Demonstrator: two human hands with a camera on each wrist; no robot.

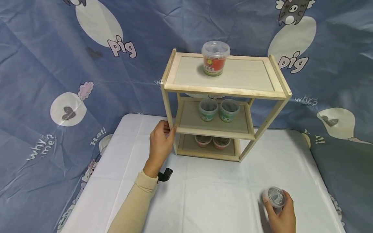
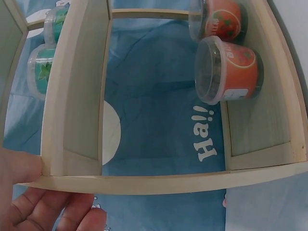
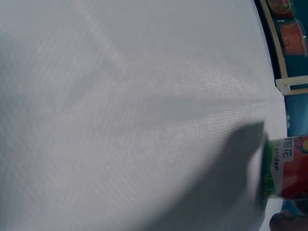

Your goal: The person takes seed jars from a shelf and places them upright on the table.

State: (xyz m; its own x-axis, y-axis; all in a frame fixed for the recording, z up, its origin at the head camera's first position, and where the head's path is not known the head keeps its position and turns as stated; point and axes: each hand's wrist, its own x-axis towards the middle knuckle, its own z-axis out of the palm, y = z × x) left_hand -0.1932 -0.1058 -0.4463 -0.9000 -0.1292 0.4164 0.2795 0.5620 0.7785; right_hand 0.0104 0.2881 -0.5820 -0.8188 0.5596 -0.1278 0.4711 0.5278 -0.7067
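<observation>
My left hand (image 1: pixel 161 142) grips the front left post of a three-tier wooden shelf (image 1: pixel 215 133), thumb on one side and fingers curled behind it, as the left wrist view also shows. At the lower right my right hand (image 1: pixel 283 216) holds a clear-lidded plastic tub (image 1: pixel 276 196) over the white cloth. Its red label and green base show in the right wrist view, where the tub (image 3: pixel 288 168) is cut off by the frame edge. A similar red-labelled tub (image 1: pixel 215 61) stands left of centre on the top tier.
Two green-labelled tubs (image 1: pixel 208 111) stand side by side on the middle tier. Two tubs with red labels (image 2: pixel 238 72) share the bottom tier. A white cloth (image 1: pixel 209 191) covers the table, and a blue patterned curtain (image 1: pixel 140 81) hangs behind the shelf.
</observation>
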